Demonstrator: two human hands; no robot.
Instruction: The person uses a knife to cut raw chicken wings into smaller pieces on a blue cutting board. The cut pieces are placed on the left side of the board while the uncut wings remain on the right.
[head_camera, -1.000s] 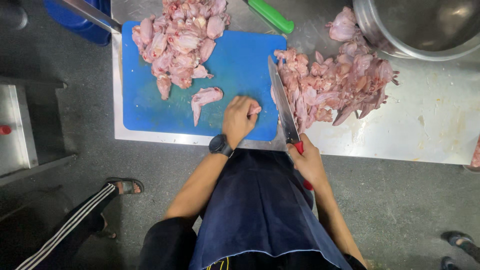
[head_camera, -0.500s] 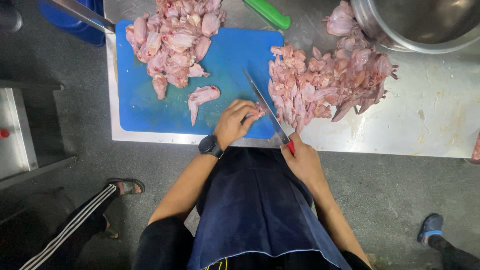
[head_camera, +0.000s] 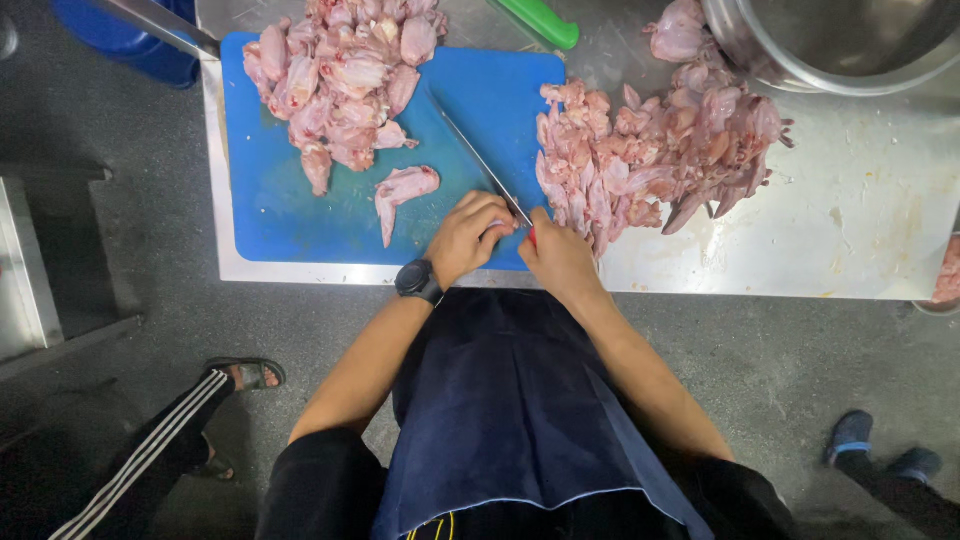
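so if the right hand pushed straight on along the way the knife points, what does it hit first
The right hand holds a knife pointing up-left over the blue cutting board. Straight on, the tip would probably first meet the pile of raw chicken pieces at the board's far end, though height is hard to judge.

Knife in right hand, over blue board

We can't see what the left hand presses down on; its fingers cover it. Knife handle is buried in the right hand, only a red bit showing. Top edge cuts off the raw chicken pile on the blue board, the green handle and the metal bowl. A pink item at the right edge is cropped; we can't tell what it is.
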